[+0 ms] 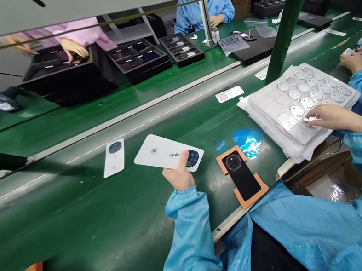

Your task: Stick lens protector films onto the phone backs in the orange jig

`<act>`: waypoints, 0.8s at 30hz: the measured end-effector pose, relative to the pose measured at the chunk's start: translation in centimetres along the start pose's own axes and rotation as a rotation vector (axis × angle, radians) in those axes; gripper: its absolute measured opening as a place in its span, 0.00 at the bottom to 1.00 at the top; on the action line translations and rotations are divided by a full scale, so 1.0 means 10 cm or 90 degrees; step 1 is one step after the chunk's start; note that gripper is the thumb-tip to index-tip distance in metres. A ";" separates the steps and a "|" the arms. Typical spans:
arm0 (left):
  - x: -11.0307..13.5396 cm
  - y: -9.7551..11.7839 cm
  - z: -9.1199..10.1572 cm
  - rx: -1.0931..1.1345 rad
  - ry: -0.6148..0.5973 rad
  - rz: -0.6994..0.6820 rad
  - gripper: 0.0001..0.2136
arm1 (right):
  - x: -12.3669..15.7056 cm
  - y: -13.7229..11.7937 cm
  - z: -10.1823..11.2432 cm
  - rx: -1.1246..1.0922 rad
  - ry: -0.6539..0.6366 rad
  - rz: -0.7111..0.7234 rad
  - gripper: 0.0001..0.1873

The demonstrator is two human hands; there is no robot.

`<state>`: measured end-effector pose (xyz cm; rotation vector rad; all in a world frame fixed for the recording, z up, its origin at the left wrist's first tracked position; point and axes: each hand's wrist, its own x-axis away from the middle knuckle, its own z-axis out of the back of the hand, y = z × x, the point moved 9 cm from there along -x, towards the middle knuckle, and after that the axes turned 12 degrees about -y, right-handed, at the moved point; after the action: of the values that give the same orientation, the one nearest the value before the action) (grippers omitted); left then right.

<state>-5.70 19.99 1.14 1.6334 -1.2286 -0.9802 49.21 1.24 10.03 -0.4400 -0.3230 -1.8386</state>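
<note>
1. White card [158,152] sits above the green table [105,223], in your left hand [179,177]; you pinch it, thumb on top beside its dark lens circle [194,156];
2. your right hand [334,119] touches a round piece [313,119] at the clear tray [268,101]; whether it grips, you cannot tell;
3. between your hands, a black phone [245,182] lies in an orange holder [261,183].

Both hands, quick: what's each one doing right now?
Left hand: closed, holding the white panel.
Right hand: at a round piece on the tray; firm grip cannot be told.
</note>
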 end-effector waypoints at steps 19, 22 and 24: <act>0.64 -0.13 0.09 0.054 -0.009 0.160 0.29 | 0.43 -1.27 0.14 -0.267 0.287 0.218 0.19; 0.70 -0.12 0.03 0.079 -0.027 0.169 0.27 | 0.22 -2.06 -0.11 -0.327 0.284 0.386 0.15; 0.73 -0.06 0.05 0.079 -0.032 0.163 0.26 | 0.12 -2.47 -0.30 -0.306 0.314 0.478 0.10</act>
<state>-4.43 12.92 -0.33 1.5057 -1.5161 -0.8030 24.92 6.38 7.85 -0.3478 0.5708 -1.2017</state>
